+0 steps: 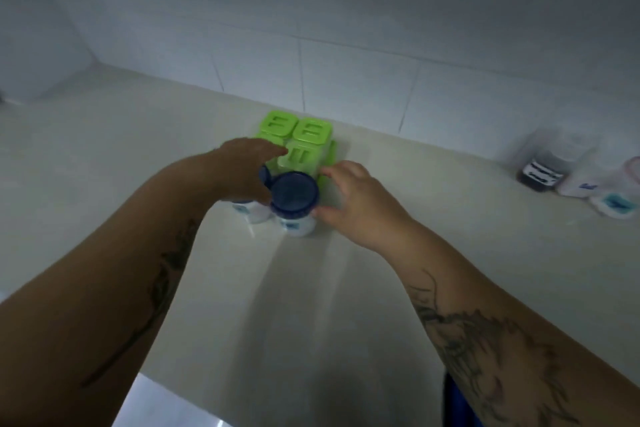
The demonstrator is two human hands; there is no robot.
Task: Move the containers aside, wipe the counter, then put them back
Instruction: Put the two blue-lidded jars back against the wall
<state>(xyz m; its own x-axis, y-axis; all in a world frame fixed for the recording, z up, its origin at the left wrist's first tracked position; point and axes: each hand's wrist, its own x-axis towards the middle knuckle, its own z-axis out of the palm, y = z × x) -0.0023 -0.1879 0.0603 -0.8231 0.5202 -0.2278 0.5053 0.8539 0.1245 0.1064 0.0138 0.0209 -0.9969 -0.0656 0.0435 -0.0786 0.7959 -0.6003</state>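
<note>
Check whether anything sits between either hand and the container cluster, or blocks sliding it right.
Nothing between: left hand and right hand are at the sides of the container cluster. Rightward, three jars stand further along the counter.

green lids (296,130), blue caps (294,191), beige counter (398,253)

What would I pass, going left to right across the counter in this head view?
left hand → front blue-lidded jar → right hand → dark-filled jar → pale jar → teal-labelled container. The green-lidded containers overlap the hands and the jar, so they are left out.
</note>
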